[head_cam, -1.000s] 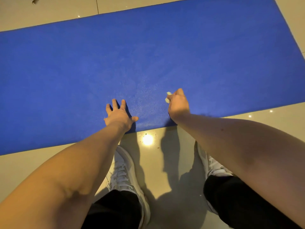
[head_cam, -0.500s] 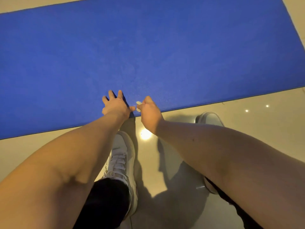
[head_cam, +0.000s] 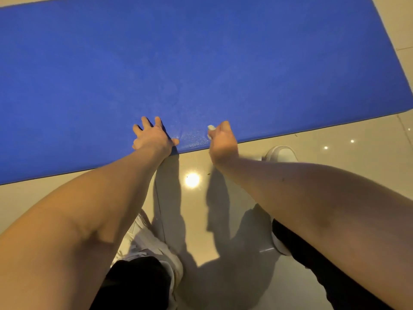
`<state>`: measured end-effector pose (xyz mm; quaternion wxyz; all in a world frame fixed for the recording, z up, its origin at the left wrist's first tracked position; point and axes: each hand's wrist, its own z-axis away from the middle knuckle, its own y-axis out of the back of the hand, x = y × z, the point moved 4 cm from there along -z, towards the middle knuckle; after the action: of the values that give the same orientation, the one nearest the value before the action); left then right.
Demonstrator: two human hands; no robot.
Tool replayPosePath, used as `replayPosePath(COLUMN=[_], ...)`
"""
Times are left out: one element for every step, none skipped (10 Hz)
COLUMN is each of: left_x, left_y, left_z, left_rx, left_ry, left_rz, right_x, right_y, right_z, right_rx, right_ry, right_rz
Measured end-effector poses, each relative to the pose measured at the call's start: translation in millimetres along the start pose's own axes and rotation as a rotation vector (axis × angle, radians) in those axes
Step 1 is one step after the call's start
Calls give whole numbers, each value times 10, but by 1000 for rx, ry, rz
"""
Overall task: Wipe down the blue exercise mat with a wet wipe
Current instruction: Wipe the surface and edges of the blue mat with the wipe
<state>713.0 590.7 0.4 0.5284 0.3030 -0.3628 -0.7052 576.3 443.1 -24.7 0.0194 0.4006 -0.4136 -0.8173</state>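
The mat (head_cam: 201,63), blue, lies flat on a pale glossy floor (head_cam: 335,153) and fills the upper half of the view. Its near long edge runs from lower left up to the right, and its right end shows at the far right. Both hands sit at that near edge, close together but apart. The left hand (head_cam: 153,137) lies palm down on the mat, fingers straight and spread, thumb stretched to the right along the edge; its grip is open and holds nothing, it only rests on the surface. The right hand (head_cam: 223,142) is just to its right, fingers curled in a tight grip round the wipe (head_cam: 210,129). The wipe is a small white wad, of which only a bit peeks out at the left side of the fist, low at the mat close by the edge; whether it touches the mat I cannot tell. The heel of that hand and the wrist are over the floor, the knuckles over the mat. The strip of mat between the two hands shows a faint sheen. Bare forearms (head_cam: 100,209) reach in from the bottom corners. Below them are two white shoes: the left shoe (head_cam: 143,238) in shadow between the arms, the right shoe (head_cam: 281,153) with its toe near the mat edge. Black trouser legs (head_cam: 134,285) show at the bottom. A round glare (head_cam: 192,179) shines on the floor between the arms, with smaller light spots (head_cam: 325,147) at the right.
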Motion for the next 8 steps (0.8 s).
replayPosePath(left_x=[-10, -68, -175, -381, -556, -592, -585, -622], left_y=[20, 79, 162, 185, 141, 100, 103, 114], left_z=[18, 9, -43, -132, -205, -216, -199, -189], left_rx=[-8, -34, -36, -20, -34, -33, -21, -29], left_ry=[-10, -34, -89, -22, 72, 83, 74, 63], left_rz=[-31, -73, -101, -69, 27, 64, 80, 58], right_x=[-211, -421, -596, -596, -465, -484, -592, -810], right_y=[-371, -407, -313, -116, -86, -267, -573, -768], right_z=[173, 195, 91, -193, -306, -136, 80, 238], right_rx=[-144, -246, -236, -115, -54, -50, -65, -206], right_ry=[248, 303, 435, 334, 249, 229, 366, 435], right_rz=[286, 312, 374, 393, 389, 294, 292, 204])
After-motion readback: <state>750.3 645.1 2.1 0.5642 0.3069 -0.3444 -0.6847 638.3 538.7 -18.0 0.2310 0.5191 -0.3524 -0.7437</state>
